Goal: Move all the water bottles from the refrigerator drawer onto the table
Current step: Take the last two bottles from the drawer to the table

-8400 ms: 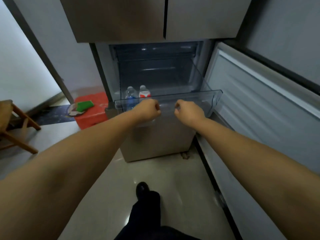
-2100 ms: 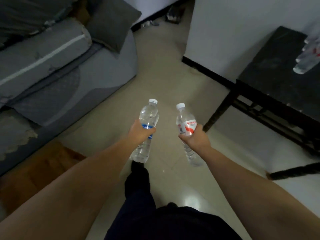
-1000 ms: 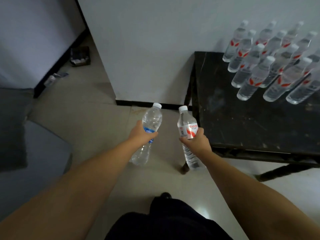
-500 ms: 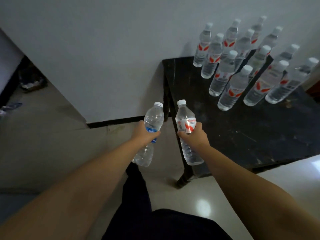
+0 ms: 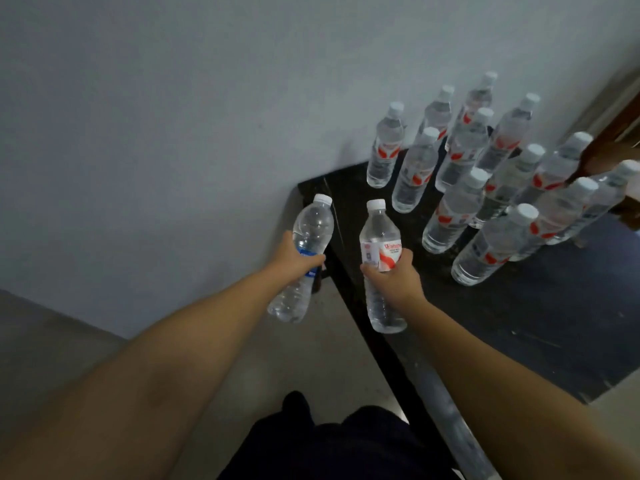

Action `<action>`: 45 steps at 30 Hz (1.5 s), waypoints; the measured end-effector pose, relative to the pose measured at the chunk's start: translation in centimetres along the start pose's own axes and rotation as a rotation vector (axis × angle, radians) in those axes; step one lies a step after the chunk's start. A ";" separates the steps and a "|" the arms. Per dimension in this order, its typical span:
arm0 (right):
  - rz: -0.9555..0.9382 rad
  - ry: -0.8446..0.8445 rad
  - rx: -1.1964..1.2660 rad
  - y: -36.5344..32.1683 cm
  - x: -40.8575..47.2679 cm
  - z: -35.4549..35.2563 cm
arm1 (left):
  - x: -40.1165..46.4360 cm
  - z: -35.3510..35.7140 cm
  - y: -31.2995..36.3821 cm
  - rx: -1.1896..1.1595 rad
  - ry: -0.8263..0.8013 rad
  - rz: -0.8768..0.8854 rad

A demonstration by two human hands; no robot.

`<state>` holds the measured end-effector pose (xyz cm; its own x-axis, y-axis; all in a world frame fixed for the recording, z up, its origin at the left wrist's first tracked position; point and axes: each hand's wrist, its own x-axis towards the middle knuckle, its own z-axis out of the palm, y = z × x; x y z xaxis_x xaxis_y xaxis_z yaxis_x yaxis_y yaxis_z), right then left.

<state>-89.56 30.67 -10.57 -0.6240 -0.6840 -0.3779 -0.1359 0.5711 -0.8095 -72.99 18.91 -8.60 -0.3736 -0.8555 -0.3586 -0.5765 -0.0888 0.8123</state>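
A blue-labelled water bottle [image 5: 309,247] is gripped around its middle by the left hand [image 5: 294,259], with the fingers curled round the label; the bottle is held tilted, white cap up and toward the wall, over the floor just to the left of the table's edge. A red-and-white-labelled water bottle [image 5: 381,258] is clasped by the right hand [image 5: 393,277] at about mid-height, thumb and fingers wrapped around it. This bottle is held nearly upright, cap up, above the near left part of the black table [image 5: 519,323], and whether its base touches the tabletop cannot be told. The two hands are kept apart, each clamped on its own bottle, and the two bottles are seen side by side without touching.

On the far part of the table, against the pale wall [image 5: 173,116], a cluster of standing water bottles [image 5: 485,174] with white caps and red-marked labels is arranged in rough rows, close together. The held bottles are near that cluster but clear of it. Below, the light floor [image 5: 259,368] is visible between the arms, and the person's dark trousers [image 5: 329,445] are seen at the bottom edge.
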 end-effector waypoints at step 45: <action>0.006 0.261 0.339 -6.9 15.9 4.8 | 26.6 3.1 7.4 -0.030 -0.163 0.253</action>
<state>-94.85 13.68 -13.14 -0.8035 -0.5189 -0.2918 0.1017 0.3634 -0.9261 -89.42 -2.96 -13.58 -0.6155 -0.7596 -0.2103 -0.4293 0.0994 0.8977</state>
